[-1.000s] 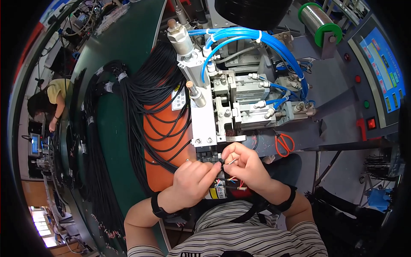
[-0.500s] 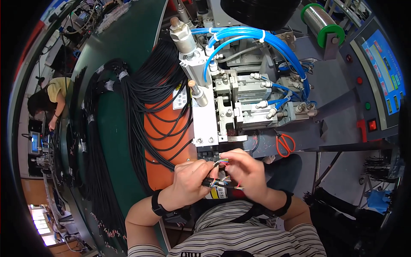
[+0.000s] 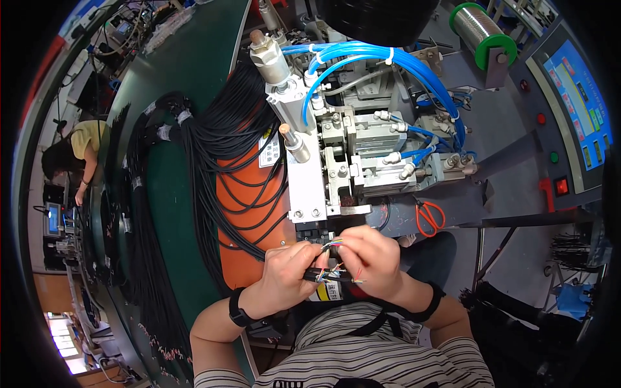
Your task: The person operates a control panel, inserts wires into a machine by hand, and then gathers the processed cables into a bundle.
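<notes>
My left hand [image 3: 288, 270] is closed around black cables, one pinched between thumb and forefinger at its end. Thin coloured wires [image 3: 335, 242] fan out of that cable, and the fingertips of my right hand [image 3: 372, 258] are closed on them. Below, more black cable ends [image 3: 317, 275] with bare-tipped coloured wires stick out from under my left fingers toward my right palm. Both hands are just in front of a metal machine [image 3: 307, 187] with cylinders and blue air hoses [image 3: 388, 53]. My lower fingers are partly hidden.
A thick bundle of black cables [image 3: 226, 129] drapes over an orange panel [image 3: 249, 265] and the green table [image 3: 165, 194] at left. Red-handled scissors [image 3: 429, 218] lie right of the machine. A wire spool [image 3: 480, 33] and a control screen [image 3: 579, 103] stand at right. Another person [image 3: 84, 145] works far left.
My right fingers have closed in on the coloured wires at the upper cable end; before, they were more spread and blurred. My left hand has stayed nearly in place.
</notes>
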Demonstrator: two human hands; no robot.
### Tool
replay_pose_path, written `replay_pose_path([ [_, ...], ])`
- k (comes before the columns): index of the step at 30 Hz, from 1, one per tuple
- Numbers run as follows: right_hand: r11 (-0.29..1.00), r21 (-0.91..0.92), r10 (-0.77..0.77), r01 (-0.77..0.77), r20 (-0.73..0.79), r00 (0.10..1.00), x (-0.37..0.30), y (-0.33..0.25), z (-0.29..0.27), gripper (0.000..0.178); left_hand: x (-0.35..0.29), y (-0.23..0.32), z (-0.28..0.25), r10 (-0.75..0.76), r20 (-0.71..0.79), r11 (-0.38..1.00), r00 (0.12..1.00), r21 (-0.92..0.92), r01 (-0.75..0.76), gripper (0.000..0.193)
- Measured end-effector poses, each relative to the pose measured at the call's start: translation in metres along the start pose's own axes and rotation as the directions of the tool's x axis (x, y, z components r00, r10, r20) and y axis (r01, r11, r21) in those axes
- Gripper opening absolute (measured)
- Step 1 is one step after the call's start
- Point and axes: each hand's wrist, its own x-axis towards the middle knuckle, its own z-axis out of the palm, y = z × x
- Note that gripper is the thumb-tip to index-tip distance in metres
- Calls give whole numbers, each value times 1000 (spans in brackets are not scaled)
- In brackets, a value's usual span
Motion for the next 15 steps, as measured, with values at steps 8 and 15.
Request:
replay_pose_path([
  [8, 923, -329, -222, 198, -39, 974, 0, -1, 10, 15, -2, 1, -2, 42, 28, 988, 999, 147, -46, 21],
  [15, 873, 304, 359, -382, 129, 924, -2, -4, 1, 18, -6, -2, -1, 24, 57, 991, 998, 132, -31, 25],
])
